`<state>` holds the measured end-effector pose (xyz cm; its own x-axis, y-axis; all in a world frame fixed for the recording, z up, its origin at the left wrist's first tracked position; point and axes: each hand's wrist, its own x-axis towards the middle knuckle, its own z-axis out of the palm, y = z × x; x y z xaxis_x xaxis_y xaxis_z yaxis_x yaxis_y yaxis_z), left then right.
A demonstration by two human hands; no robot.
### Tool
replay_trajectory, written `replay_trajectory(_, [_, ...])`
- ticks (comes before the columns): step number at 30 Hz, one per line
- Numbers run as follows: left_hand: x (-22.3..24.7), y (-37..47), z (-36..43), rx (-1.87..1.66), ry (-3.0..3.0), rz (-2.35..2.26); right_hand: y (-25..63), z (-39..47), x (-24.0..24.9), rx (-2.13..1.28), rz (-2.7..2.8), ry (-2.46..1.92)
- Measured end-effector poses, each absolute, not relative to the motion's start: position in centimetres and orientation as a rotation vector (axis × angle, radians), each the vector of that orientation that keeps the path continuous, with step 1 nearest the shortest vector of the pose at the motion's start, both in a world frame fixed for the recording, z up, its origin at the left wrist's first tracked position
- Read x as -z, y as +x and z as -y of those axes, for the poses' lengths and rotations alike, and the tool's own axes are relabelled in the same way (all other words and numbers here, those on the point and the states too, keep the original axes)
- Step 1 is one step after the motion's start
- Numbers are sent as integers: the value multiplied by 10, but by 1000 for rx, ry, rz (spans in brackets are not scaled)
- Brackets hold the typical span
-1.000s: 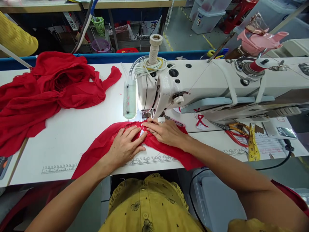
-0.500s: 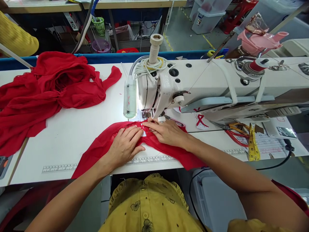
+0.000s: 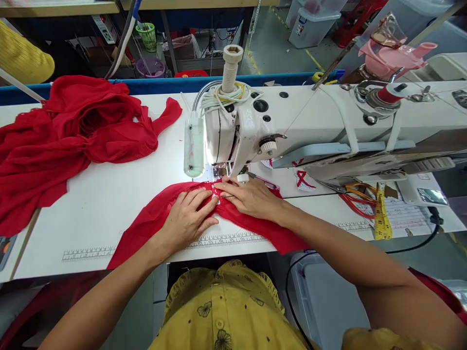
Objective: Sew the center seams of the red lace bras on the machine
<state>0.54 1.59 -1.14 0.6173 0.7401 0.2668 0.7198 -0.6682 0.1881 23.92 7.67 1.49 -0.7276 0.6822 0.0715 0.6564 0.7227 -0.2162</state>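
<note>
Workshop floor (image 3: pixel 270 53) beyond the table, marked with yellow lines. Containers there: green basket (image 3: pixel 147 38) and purple basket (image 3: pixel 151 68), contents too small to tell; clear lidded bins (image 3: pixel 313 29), stacked, contents unclear. Pink funnel (image 3: pixel 390 57) behind the sewing machine (image 3: pixel 310 114), crumpled clear wrapping (image 3: pixel 388 30) sitting in its top. Grey plastic box (image 3: pixel 330 296) under the table's near edge, lid on.

White table (image 3: pixel 95 209): red cloth (image 3: pixel 146 228) lies across it just in front of the needle area, its middle under both hands, small white patch (image 3: pixel 215 192) between the fingertips. Left hand (image 3: pixel 189 214) laid flat, fingers extended and slightly apart, unclenched, pressing the cloth. Right hand (image 3: pixel 251 197) rests palm down on the other side, fingers reaching close to the machine's foot; touches the cloth, cannot tell whether it pinches. Bundled red garments (image 3: pixel 105 141) at far left.
</note>
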Motion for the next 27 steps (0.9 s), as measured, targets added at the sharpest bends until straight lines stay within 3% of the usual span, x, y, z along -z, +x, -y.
replay_trajectory(27, [12,5,-15,-510,2791,-1240,241,-78,-18,-315,2795,-1116])
